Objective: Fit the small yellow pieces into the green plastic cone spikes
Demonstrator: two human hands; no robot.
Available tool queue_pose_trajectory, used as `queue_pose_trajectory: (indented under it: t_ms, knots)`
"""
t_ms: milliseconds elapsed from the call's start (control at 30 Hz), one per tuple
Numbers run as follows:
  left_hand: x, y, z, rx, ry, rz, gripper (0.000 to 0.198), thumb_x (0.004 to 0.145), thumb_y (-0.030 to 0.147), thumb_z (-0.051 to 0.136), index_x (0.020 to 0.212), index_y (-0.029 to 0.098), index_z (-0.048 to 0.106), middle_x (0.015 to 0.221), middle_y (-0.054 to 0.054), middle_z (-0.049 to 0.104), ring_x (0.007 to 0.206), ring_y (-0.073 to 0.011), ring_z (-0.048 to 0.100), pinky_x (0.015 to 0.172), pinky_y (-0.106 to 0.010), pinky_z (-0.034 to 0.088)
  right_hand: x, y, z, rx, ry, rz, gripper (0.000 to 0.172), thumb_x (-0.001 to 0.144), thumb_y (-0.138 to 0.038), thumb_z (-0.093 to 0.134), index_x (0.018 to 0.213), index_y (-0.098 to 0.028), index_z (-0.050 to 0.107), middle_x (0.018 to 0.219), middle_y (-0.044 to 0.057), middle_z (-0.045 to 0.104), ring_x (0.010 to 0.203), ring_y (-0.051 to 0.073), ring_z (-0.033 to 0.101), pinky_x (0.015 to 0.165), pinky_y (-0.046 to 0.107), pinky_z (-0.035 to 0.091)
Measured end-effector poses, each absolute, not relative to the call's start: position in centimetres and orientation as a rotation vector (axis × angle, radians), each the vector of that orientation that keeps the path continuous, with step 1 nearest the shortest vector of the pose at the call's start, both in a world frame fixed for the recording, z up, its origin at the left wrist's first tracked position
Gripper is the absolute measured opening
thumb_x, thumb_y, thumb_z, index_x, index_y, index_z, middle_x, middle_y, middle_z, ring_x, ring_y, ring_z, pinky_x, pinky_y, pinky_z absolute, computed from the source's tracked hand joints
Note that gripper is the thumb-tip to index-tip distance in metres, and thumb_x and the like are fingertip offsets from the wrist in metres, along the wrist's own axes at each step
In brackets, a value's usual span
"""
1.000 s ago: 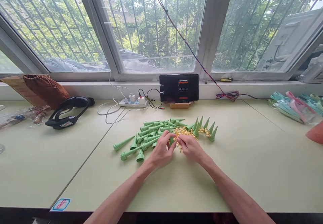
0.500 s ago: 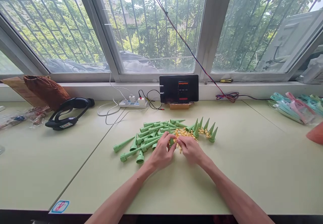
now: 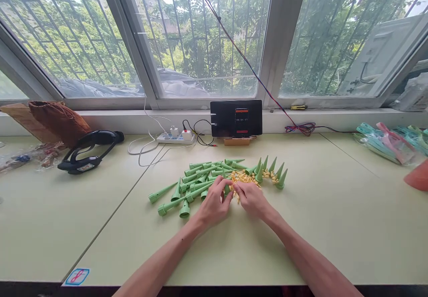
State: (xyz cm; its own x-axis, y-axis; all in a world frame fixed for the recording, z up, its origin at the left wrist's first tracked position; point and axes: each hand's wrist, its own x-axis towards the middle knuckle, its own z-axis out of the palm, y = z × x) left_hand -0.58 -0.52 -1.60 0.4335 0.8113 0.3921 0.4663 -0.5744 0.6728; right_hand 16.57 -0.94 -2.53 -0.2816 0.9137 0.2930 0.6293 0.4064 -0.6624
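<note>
My left hand [image 3: 216, 202] is closed around a green plastic watering spike [image 3: 227, 187], most of it hidden by the fingers. Pressed up against it, my right hand [image 3: 253, 199] has its fingers pinched together at the spike's side; whatever is between these fingertips is too small and covered to make out. Just behind both hands lies a heap of small yellow plastic pieces [image 3: 245, 177]. Many more green spikes [image 3: 197, 183] lie in a loose pile to the left. Several spikes [image 3: 281, 179] stand point up at the right of the yellow heap.
A tablet [image 3: 236, 118] with a timer stands at the back against the sill. Left of it are a power strip [image 3: 176, 137] with cables, a black headset [image 3: 88, 152] and a brown pouch [image 3: 58, 121]. Bagged plastic items [image 3: 388, 143] lie far right.
Both hands stay together in nearly the same place, with only slight finger movement. The whole view has shifted very slightly.
</note>
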Motion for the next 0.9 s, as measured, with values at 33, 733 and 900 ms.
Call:
queue_pose_trajectory:
  t_ms: [33, 733, 900]
  knots:
    - [-0.57, -0.55, -1.63, 2.221, 1.080, 0.983, 0.017, 0.092, 0.019, 0.049, 0.106, 0.021, 0.057, 0.094, -0.003, 0.048, 0.068, -0.0109, 0.050, 0.062, -0.026, 0.047, 16.56, -0.95, -2.51, -1.311, -2.018, 0.568, 0.038, 0.101, -0.033, 0.030, 0.066, -0.021, 0.032, 0.059, -0.002, 0.044, 0.054, 0.013, 0.036, 0.054, 0.027, 0.023]
    - [0.21, -1.13, -1.93, 2.192, 1.148, 1.037, 0.023, 0.092, 0.018, 0.049, 0.113, 0.021, 0.056, 0.100, -0.004, 0.048, 0.068, -0.0108, 0.052, 0.062, -0.027, 0.049, 16.39, -1.07, -2.53, -1.326, -1.955, 0.607, 0.036, 0.101, -0.028, 0.030, 0.066, -0.021, 0.036, 0.061, -0.002, 0.047, 0.056, 0.013, 0.040, 0.056, 0.027, 0.025]
    - [0.41, -1.23, -2.03, 2.183, 1.167, 1.057, 0.024, 0.091, 0.019, 0.050, 0.114, 0.021, 0.057, 0.100, -0.004, 0.050, 0.064, -0.0097, 0.052, 0.062, -0.027, 0.050, 16.29, -1.06, -2.40, -1.346, -1.945, 0.576, 0.033, 0.100, -0.025, 0.030, 0.069, -0.020, 0.042, 0.064, 0.000, 0.053, 0.058, 0.014, 0.045, 0.058, 0.027, 0.028]
